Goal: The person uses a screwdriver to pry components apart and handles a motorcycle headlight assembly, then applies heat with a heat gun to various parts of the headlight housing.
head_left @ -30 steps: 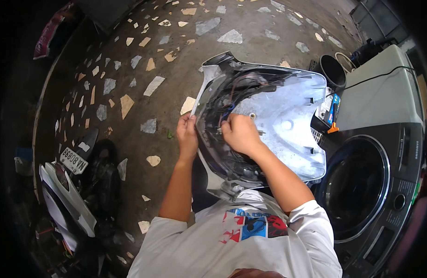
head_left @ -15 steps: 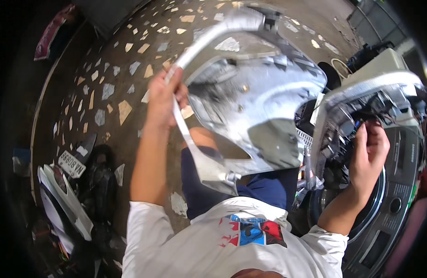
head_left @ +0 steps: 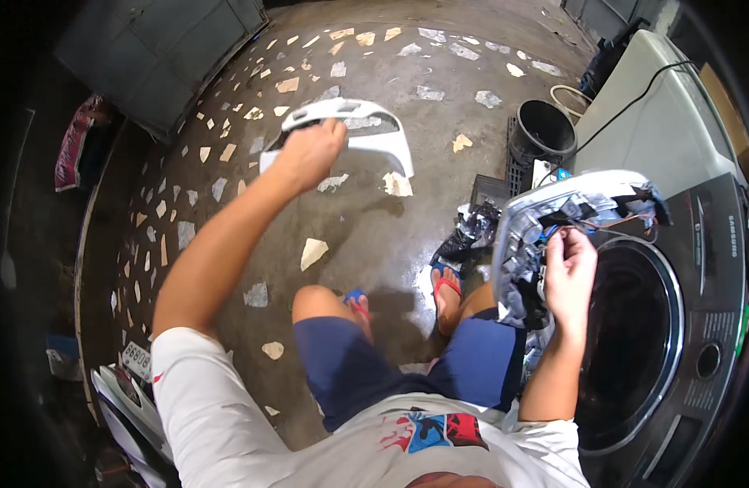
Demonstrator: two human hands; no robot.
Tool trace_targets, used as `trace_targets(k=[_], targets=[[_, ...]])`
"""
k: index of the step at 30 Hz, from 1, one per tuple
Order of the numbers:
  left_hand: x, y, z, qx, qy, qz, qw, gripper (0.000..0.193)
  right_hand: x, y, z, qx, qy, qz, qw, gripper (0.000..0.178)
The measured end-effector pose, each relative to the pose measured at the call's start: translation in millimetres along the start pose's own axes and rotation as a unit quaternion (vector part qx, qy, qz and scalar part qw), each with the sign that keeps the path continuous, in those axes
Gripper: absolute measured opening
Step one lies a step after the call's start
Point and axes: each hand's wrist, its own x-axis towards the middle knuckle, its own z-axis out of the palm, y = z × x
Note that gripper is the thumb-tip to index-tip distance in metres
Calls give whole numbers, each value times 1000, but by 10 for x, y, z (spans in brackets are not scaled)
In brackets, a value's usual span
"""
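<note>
A white curved plastic fairing panel (head_left: 382,145) hangs from my left hand (head_left: 311,150), whose fingers are closed around its frame, out over the floor. On the right side, a headlight unit (head_left: 516,244) with a clear rim and dark inner parts stands tilted beside my right knee. My right hand (head_left: 569,272) is closed, its fingertips pinching at the inner side of this unit where thin wires (head_left: 606,225) come out. Exactly which part the fingertips grip is hidden.
A grey front-loading washing machine (head_left: 707,297) is close on my right, with a pale appliance (head_left: 655,114) behind it. A black bucket (head_left: 543,132) stands beyond the headlight unit. White body panels (head_left: 130,407) lean at lower left. Light stone pieces dot the floor.
My left hand has swung the fairing panel up and away, out of my lap, and turned it. My right hand and the headlight unit have shifted slightly left and lower in view.
</note>
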Motion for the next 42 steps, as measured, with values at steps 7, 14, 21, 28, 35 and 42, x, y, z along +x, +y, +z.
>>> trace_targets(k=[7, 14, 21, 28, 35, 42], targets=[[430, 216, 1792, -47, 33, -19, 998, 22, 519, 136, 724, -94, 9, -40, 995, 22], [857, 529, 2908, -36, 70, 6, 997, 22, 951, 719, 1351, -170, -2, -145, 975, 15], [1173, 676, 3618, -28, 120, 47, 991, 13, 1168, 1118, 1687, -188, -55, -134, 971, 13], [1134, 905, 4179, -13, 144, 66, 987, 11, 1242, 1171, 1808, -143, -100, -77, 982, 17], [922, 1135, 4349, -66, 51, -13, 996, 20, 1226, 1305, 1826, -69, -128, -88, 985, 9], [588, 1488, 3028, -539, 68, -260, 798, 50, 1128, 1236, 1847, 221, -194, 23, 956, 14]])
